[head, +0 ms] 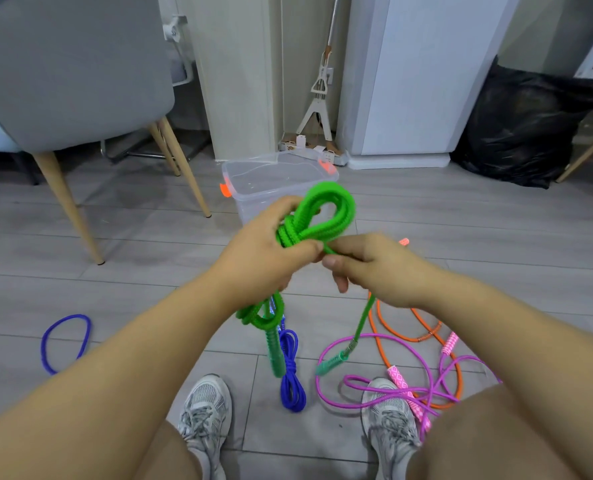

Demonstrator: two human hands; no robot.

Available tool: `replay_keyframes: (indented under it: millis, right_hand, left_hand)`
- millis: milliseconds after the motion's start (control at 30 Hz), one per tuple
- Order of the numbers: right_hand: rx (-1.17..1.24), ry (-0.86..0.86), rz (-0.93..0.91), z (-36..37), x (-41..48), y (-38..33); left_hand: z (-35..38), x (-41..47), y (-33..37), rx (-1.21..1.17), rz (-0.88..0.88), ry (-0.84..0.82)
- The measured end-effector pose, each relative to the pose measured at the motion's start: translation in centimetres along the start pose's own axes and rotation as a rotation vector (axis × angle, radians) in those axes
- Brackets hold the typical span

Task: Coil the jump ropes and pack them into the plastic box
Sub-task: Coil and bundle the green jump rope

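The grey floor [115, 237] is carrying everything, and the person is sitting over it. The clear plastic box [250, 199] is standing open at twelve o'clock from the hands, just beyond them, with nothing showing inside.

On the floor at five o'clock an orange rope [392, 327] and a pink rope [367, 336] are lying loose and crossing each other. A blue rope [291, 375] is lying bundled at six o'clock, between the shoes.

The green jump rope [326, 209] is being held in the air in front of the box. Its coil is running lengthwise from twelve to six, with one loop end sticking up above the left hand [263, 258] and the other hanging below with one handle [276, 355]. The left hand is gripping the coil's waist, fingers curled round it. The right hand [374, 268], just beside it at three o'clock, is pinching the free tail, which is dropping to the second handle [333, 363].

The wrap is looking unfinished. The box is lying straight ahead of the coil, and the left hand is nearer to it.
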State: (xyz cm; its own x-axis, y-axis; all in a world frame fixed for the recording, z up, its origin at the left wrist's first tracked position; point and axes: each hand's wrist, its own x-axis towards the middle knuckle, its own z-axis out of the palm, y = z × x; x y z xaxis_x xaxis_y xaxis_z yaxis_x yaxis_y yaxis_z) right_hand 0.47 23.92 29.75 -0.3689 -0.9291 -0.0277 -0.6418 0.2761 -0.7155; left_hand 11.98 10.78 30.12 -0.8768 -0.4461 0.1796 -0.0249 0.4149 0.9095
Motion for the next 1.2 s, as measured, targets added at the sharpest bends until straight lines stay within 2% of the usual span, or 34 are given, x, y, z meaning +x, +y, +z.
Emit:
replay_keyframes:
  millis: [100,233,333,400,533,667,800,933,1067,1200]
  right_hand:
    - [-0.18,-0.043,0.011,0.3,-0.5,-0.3]
    - [-0.294,-0.051,-0.015,0.2,-1.7,-1.6]
    - [-0.346,0.008,-0.073,-0.2,-2.1,-2.4]
    - [-0.333,0.104,-0.142,-0.4,-1.9,-2.3]
    - [-0.323,0.289,-0.296,-0.9,-0.9,-1.9]
    - [-0.288,0.325,-0.29,-1.0,0.3,-1.7]
    - [-0.107,0.278,-0.21,-1.2,1.4,-1.4]
    - [0.208,0.244,-0.081,-1.3,2.0,-0.3]
    - [0.357,0.235,-0.077,-1.2,2.0,0.5]
    - [0.417,0.207,-0.02,-1.4,1.4,0.2]
  left_hand:
    - [-0.6,0.8,-0.3,0.024,-0.048,0.191]
    - [-1.4,1.4,-1.1,0.114,-0.15,0.278]
    - [-1.1,1.3,-1.5,0.288,-0.2,0.177]
    - [-0.9,1.1,-1.7,0.433,-0.197,0.071]
    - [-0.8,0.7,-1.3,0.467,-0.16,-0.147]
    - [-0.2,-0.1,-0.7,0.617,-0.117,-0.37]
    - [0.6,-0.5,-0.4,0.8,-0.037,-0.409]
    - [0.4,-0.4,-0.3,0.602,0.031,-0.355]
    - [0.0,-0.3,-0.2,0.392,0.034,-0.275]
    - [-0.2,-0.4,0.1,-0.069,-0.018,-0.248]
